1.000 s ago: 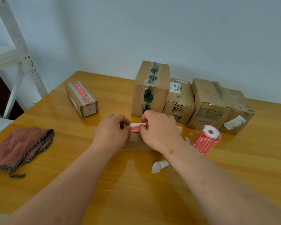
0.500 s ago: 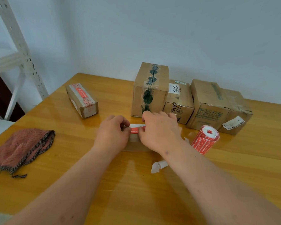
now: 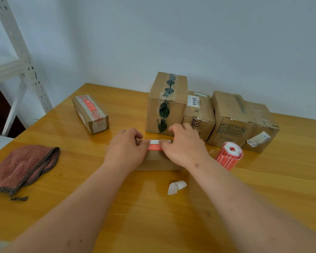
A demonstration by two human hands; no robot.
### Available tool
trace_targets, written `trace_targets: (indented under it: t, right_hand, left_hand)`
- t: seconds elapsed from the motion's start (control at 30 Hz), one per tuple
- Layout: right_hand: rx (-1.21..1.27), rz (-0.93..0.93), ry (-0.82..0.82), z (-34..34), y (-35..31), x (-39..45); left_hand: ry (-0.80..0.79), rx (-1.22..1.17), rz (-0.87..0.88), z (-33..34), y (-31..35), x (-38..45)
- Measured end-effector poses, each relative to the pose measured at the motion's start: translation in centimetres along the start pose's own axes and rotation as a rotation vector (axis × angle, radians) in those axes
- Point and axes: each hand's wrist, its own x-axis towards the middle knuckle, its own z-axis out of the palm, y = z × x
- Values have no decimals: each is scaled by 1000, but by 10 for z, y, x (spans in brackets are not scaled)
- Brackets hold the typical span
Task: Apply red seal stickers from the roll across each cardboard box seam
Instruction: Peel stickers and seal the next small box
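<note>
Between my two hands, on the head view, I am seeing a red seal sticker (image 3: 155,147) lying on a small cardboard box (image 3: 156,161). My left hand (image 3: 125,149) and right hand (image 3: 185,146) are each pinching one end of it. Just right of my right hand, the sticker roll (image 3: 228,155) is resting on the table (image 3: 153,216).

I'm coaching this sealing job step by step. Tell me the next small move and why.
Probably lower the red-and-white seal sticker onto the small flat cardboard box and press it down. The left hand and right hand each pinch one end, holding it stretched just over the box top, so it seems lined up already.
</note>
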Motion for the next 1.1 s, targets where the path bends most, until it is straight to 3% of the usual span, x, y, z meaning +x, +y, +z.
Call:
trace_targets:
  t: [0.17, 0.63, 1.1]
  right_hand:
    - [136, 71, -95, 12, 2, 6]
    - [302, -1, -181, 5, 18, 2]
    - [272, 7, -123, 12, 17, 4]
  left_hand:
    - [-19, 74, -31, -1, 3, 1]
    - [-6, 7, 7, 1, -2, -4]
    - [-2, -34, -58, -1, 4, -3]
